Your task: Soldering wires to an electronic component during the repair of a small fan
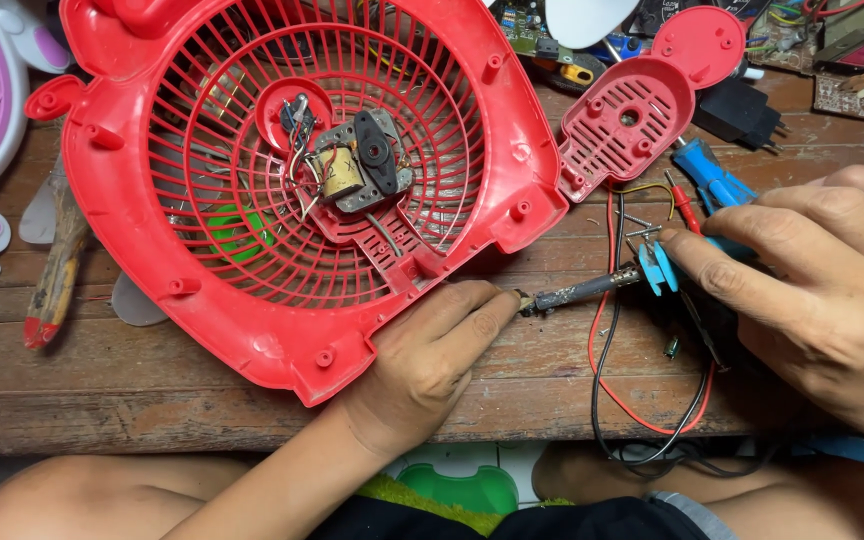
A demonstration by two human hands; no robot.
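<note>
Worn wooden tabletop (152, 385) carries, nearest, the left hand (432, 355) pinching what seems a wire end at the soldering iron (592, 290) tip, the right hand (812, 290) gripping its blue handle, beyond them the red fan housing (282, 320) with its motor (357, 165).

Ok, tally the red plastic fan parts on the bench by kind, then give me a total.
Large round grille housing with the motor: 1
Small slotted cover piece: 1
Small round cap: 1
Total: 3 red fan parts. The left hand rests against the grille housing's lower rim.
</note>
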